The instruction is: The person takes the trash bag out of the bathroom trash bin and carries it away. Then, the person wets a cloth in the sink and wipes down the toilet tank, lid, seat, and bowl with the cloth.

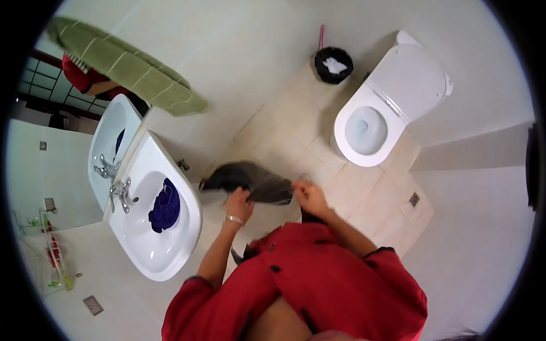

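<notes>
A thin black plastic bag [259,181] hangs spread out between my hands over the tiled floor, smeared by motion. My left hand [240,204], with a bracelet at its wrist, is closed on the lower edge of the bag near its middle. At the bag's right end, my right hand [311,197] pinches the corner between its fingers. Beside my left hand stands the white washbasin [190,227], with a crumpled purple cloth [165,209] lying in it.
A toilet [364,133] with its lid up stands ahead on the right. By the wall is a small bin [334,65] with a black liner and white paper inside. A green towel [125,65] hangs at upper left by the mirror [62,170]. The basin has a chrome tap [120,195].
</notes>
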A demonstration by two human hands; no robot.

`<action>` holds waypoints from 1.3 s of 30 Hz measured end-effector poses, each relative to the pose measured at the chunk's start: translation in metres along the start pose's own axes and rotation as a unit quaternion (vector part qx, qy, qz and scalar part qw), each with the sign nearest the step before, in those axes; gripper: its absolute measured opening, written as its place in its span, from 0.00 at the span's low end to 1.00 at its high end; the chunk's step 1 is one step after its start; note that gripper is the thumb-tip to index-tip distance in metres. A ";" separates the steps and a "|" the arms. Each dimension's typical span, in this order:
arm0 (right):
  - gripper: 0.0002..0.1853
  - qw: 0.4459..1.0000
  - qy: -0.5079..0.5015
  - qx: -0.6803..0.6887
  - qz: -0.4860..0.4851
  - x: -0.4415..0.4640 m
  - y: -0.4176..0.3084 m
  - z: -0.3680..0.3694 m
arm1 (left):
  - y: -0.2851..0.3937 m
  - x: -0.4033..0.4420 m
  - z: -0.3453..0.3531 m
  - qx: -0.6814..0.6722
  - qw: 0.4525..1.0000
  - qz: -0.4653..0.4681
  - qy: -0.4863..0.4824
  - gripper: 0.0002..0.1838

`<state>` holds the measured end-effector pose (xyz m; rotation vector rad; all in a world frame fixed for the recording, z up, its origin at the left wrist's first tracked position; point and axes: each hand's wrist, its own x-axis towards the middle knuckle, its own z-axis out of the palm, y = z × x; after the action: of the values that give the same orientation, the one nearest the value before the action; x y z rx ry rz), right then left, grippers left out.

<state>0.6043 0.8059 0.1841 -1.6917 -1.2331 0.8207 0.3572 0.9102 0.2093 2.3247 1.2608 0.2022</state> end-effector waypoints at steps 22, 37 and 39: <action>0.10 0.958 0.185 -0.035 0.216 0.392 0.105 -0.154 | 0.113 0.327 -0.090 -0.180 0.946 0.168 0.213 0.10; 0.15 0.659 0.100 0.690 0.284 0.414 0.151 -0.200 | -0.027 0.515 0.001 -0.340 0.886 -0.313 0.052 0.12; 0.18 0.600 0.112 0.745 0.268 0.430 0.177 -0.204 | -0.005 0.539 -0.003 -0.104 0.981 -0.162 0.025 0.18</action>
<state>0.9773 1.1392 0.0978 -0.5618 0.3934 1.3339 0.6565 1.3551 0.1567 1.9183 1.5421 0.2681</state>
